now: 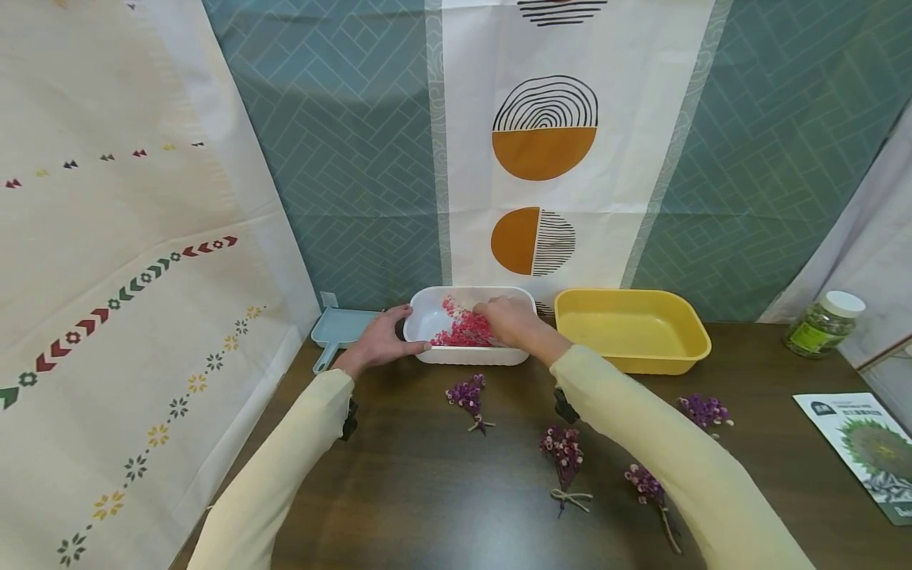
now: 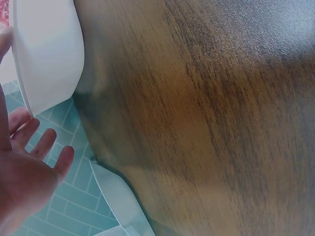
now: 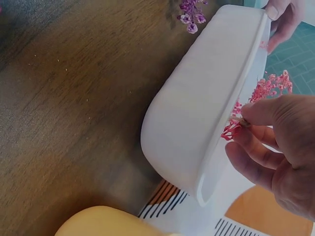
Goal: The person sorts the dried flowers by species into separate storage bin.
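Observation:
A white plastic basin (image 1: 470, 356) stands against the back cloth. My left hand (image 1: 378, 342) holds its left end by the rim, thumb at the front and fingertips by the far corner. In the left wrist view the other fingers of the left hand (image 2: 34, 162) are loosely bent beside the basin. Pink dried flowers (image 1: 463, 326) lie inside the basin. Over its right part, my right hand (image 1: 514, 323) pinches the tied stems of a pink bunch (image 3: 270, 87) between thumb and fingers. Part of the bunch is hidden behind the basin's wall in the right wrist view.
A yellow basin (image 1: 634, 365) stands to the right, a light blue dustpan (image 1: 349, 321) to the left. Small purple flower bunches (image 1: 466, 396) lie in front, some partly under my right sleeve. A lidded jar (image 1: 822, 324) and a printed packet (image 1: 865, 451) lie far right.

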A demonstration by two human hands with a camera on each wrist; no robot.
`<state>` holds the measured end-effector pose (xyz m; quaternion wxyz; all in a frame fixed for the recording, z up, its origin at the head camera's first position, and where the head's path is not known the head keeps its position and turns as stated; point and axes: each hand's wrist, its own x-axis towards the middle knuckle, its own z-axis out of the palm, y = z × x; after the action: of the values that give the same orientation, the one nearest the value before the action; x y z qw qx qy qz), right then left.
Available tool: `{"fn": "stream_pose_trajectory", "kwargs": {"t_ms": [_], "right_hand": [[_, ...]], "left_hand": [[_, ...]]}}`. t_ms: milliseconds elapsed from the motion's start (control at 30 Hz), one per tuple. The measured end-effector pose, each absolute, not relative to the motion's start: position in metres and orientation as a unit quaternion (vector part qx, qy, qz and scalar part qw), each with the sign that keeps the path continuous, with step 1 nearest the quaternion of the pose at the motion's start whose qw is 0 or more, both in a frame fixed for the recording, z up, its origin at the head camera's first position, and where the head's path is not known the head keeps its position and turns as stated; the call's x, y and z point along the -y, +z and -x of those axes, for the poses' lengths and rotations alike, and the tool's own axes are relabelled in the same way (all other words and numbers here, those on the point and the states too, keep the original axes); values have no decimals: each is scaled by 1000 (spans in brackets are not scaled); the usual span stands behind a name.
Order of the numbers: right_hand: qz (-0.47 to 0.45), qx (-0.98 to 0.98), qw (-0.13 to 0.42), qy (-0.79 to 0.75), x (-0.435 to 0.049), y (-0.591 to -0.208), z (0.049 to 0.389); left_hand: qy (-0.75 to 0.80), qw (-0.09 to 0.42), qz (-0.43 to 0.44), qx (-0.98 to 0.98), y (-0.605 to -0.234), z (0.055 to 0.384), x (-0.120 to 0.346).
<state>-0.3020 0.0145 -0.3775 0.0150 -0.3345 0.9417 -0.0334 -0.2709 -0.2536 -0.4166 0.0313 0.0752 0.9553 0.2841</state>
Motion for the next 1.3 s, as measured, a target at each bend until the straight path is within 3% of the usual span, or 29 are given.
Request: {"fn": "stream_pose_trajectory", "kwargs": {"t_ms": [700, 1300], "right_hand": [[341, -940, 22, -26, -22, -385, 298], [319, -937, -22, -141, -111, -362, 267]], "left_hand": [[282, 28, -84, -955, -416, 270, 255], [277, 28, -88, -956, -417, 272, 253]]}}
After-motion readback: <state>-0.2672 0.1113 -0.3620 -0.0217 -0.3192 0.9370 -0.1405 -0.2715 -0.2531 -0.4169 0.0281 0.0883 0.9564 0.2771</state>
